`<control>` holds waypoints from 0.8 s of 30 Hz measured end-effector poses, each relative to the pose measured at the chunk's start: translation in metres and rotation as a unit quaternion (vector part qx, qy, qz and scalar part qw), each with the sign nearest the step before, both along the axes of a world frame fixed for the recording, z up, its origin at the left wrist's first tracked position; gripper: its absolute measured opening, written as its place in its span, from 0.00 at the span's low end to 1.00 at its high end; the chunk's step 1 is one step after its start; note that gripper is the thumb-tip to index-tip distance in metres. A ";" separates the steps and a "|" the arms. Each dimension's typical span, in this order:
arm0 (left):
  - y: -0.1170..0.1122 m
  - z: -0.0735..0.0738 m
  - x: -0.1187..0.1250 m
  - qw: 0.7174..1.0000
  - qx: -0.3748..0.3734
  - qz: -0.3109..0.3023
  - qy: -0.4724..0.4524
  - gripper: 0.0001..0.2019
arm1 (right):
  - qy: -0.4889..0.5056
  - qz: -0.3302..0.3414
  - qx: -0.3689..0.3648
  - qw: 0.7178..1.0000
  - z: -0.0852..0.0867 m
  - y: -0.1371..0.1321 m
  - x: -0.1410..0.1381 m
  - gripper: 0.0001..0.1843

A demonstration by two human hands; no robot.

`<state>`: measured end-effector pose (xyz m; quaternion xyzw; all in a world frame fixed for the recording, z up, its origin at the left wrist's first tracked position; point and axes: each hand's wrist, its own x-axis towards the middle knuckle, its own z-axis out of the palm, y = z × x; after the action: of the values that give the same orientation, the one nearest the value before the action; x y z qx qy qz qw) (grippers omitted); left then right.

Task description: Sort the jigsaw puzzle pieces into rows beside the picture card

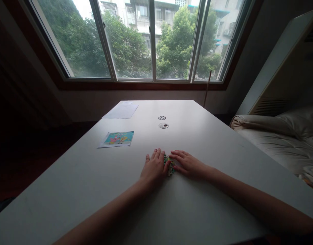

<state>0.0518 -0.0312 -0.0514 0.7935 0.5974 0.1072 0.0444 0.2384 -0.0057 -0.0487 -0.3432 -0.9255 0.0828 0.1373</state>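
the left hand (155, 166) and the right hand (188, 164) are flanking the pieces (171, 171), a small heap of mostly green bits lying on the table (77, 190), about midway between its left and right edges and well short of its far edge. the left hand is spreading palm down along the heap's left side, its fingers stretching toward the far edge and its thumb reaching over the bits. the right hand is lying low on the other side, its fingers loosely extended and pointing toward the left edge, the tips stopping at the heap. neither hand is visibly gripping anything; whether bits are lying under the palms, one cannot tell. the card (118, 139), showing a bright cartoon on blue, is lying by the left edge, and beyond it the sheet (122, 111) is covering the far left corner. two discs, the nearer one (163, 125) and the farther one (162, 118), are sitting one behind the other between the heap and the far edge. past that edge the window (132, 51) is showing trees (175, 47), a rod (207, 88) is leaning near the far right corner, and the sofa (271, 139) is standing beyond the right edge.
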 end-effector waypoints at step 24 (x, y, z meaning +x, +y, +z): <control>0.055 0.013 -0.155 0.973 0.054 0.225 -0.002 0.25 | 0.048 0.029 -0.077 0.995 0.012 0.013 0.024 0.22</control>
<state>-0.1028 0.0241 -0.0387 0.6394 0.7542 0.1478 -0.0229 0.2620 0.0070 -0.0367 -0.3219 -0.9182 0.1738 0.1521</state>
